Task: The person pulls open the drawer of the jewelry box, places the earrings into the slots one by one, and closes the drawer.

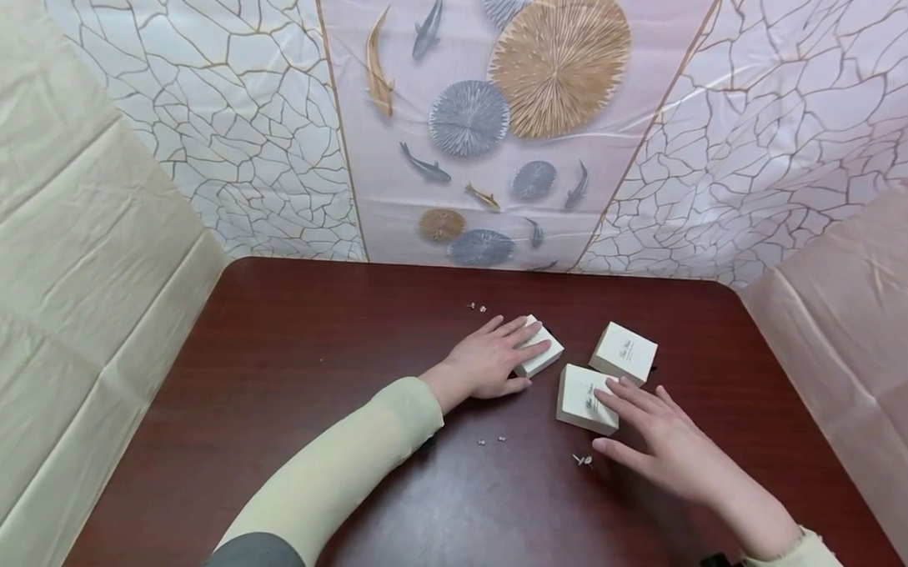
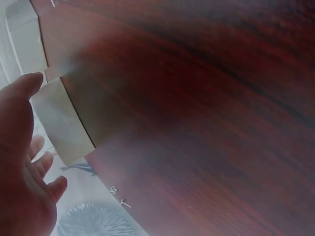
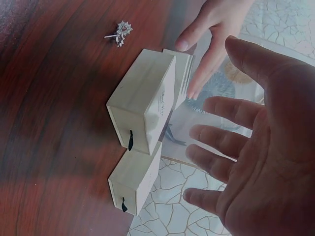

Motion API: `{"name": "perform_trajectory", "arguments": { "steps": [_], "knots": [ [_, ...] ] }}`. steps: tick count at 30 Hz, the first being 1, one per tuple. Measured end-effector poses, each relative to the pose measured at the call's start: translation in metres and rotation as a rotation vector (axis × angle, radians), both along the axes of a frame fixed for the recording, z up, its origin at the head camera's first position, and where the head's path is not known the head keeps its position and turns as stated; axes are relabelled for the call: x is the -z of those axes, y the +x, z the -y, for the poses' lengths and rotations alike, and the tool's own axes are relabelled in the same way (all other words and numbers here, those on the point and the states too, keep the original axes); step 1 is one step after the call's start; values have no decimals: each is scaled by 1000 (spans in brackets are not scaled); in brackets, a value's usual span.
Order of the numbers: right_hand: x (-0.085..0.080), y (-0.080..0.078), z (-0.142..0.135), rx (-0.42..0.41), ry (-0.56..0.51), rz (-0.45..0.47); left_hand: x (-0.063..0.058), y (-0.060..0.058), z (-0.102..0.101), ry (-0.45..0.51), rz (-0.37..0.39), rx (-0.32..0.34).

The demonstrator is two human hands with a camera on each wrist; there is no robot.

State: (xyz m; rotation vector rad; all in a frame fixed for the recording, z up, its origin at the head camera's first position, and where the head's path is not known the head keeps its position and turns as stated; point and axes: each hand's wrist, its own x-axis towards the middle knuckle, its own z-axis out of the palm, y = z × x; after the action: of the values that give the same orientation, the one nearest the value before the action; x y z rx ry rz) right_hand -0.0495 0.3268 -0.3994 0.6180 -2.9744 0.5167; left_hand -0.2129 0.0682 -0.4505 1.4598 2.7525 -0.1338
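Note:
Three small white gift boxes are grouped on the table's right half. My left hand [image 1: 490, 361] lies with extended fingers over the left box [image 1: 545, 360], covering part of its lid. Close over the near box [image 1: 579, 398] is my right hand [image 1: 669, 445], its fingers spread and overlapping the lid's right side. Just behind stands the far box [image 1: 623, 353], with dark lettering on top. In the right wrist view, the near and far boxes each show a black ribbon tab [image 3: 130, 140]. A pair of silvery stud earrings [image 1: 582, 461] lies by my right thumb.
Two small studs [image 1: 491, 441] lie on the dark red wooden table [image 1: 287, 344] nearer to me. Another pair of earrings [image 1: 476, 307] is toward the back edge, beyond my left hand. Patterned cloth [image 1: 463, 225] hangs behind the table, with plain cloth at both sides.

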Motion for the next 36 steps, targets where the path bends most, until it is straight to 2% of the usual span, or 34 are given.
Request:
{"name": "perform_trajectory", "arguments": {
  "steps": [5,13,21,27,36],
  "knots": [
    [3,2,1,-29,-12,-34,6,-1,-1,-4,0,19],
    [5,3,3,-24,-11,-11,14,-2,-3,7,-13,48],
    [6,2,5,-20,2,14,18,-2,0,33,-39,85],
    [4,0,7,-20,9,33,20,-5,15,37,-63,127],
    [3,-1,6,-19,20,36,18,-10,48,79,-59,210]
  ]
}}
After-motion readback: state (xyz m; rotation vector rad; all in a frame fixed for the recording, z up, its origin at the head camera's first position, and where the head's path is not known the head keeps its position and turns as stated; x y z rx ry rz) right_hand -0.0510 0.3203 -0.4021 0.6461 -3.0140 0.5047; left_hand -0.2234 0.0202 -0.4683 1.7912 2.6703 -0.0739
